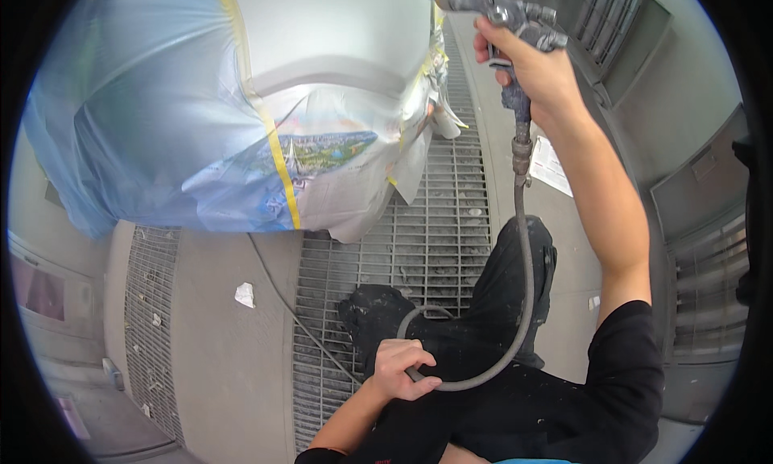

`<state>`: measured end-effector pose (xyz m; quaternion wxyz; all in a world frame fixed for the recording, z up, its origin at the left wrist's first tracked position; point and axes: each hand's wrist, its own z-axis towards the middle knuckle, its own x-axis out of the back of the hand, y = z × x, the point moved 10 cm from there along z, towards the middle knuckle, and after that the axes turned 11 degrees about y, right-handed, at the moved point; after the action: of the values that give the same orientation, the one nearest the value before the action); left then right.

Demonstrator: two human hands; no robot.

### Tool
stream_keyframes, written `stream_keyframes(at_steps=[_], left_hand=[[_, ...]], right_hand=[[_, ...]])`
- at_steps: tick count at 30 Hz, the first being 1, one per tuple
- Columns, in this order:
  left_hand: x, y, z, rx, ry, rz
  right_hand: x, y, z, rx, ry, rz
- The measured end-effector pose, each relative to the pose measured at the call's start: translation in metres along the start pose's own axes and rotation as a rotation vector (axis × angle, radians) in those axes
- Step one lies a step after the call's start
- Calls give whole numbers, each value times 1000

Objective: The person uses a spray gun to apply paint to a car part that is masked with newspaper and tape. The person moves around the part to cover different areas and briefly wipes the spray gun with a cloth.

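Note:
My right hand is raised at the upper right, wrapped around the handle of a paint-stained spray gun. The gun's front end points left, towards a pale painted panel. From the base of its handle a grey air hose hangs down and loops back across my lap. My left hand grips that hose low in front of my body. Around the panel lie blue plastic sheeting, printed paper and yellow masking tape.
Metal floor grating runs beneath the panel and my legs, with a second grate further left. A scrap of white paper lies on the floor. Thin hose trails across the floor. Grey walls with louvred vents stand at the right.

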<state>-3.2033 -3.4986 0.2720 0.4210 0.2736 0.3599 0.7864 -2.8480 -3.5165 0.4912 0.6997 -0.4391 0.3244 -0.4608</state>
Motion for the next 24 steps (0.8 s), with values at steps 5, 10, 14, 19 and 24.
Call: stream_keyframes(at_steps=[5,10,14,19,24], left_hand=[[9,2,-16,-20,14,-16],[12,3,-12,-22,50,-14],[11,-1,3,-15,90,-30],[-3,-13,25,10,70,-32],[-24,-22,43,10,-19,-32]], right_hand=[[-54,-78,-43,117,-106,-52],[-107,-103,-42,-24,-340,122],[-84,-105,-12,228,-184,-6],[-10,-56,30,139,-109,-4],[46,-10,73,48,66,-62]])
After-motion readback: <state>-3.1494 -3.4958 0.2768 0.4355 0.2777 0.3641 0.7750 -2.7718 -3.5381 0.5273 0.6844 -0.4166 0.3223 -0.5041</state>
